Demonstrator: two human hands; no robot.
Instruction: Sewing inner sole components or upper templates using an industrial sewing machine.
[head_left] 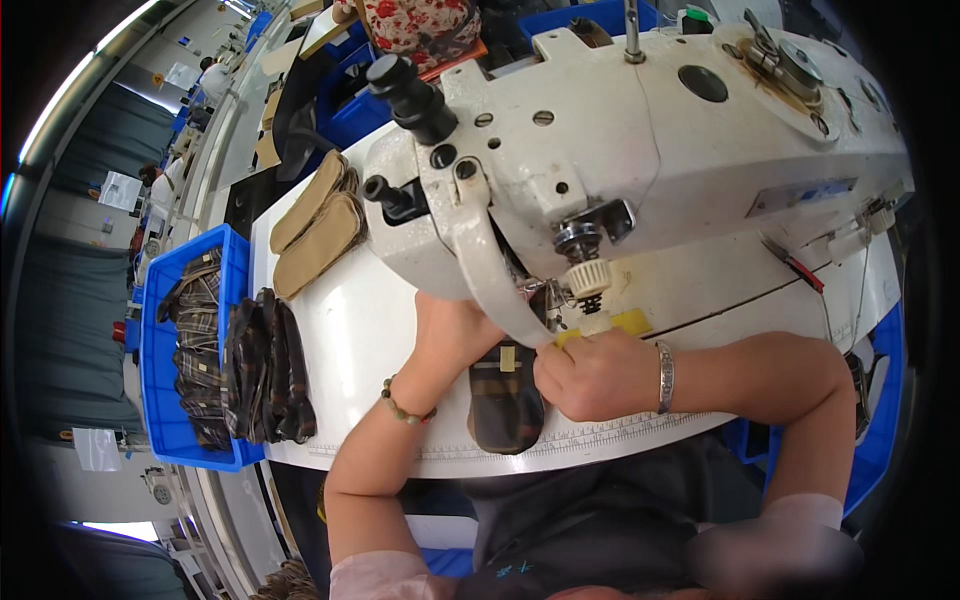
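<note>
Plaid cloth [507, 405] at a sewing machine [680, 150], apparently being lined up for stitching.
It lies on the bench [345, 375] between left hand [455, 328], fingertips hidden, and curled right hand [597, 377]; grips unclear. Next likely needs steady guiding.

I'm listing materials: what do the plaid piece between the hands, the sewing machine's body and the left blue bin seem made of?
Plaid piece: matte fabric, probably woven, by its checks; fibre unclear. Machine body: likely painted metal, glossy with set-in screws. Blue bin: probably moulded plastic, evenly coloured, faintly glossy.
</note>
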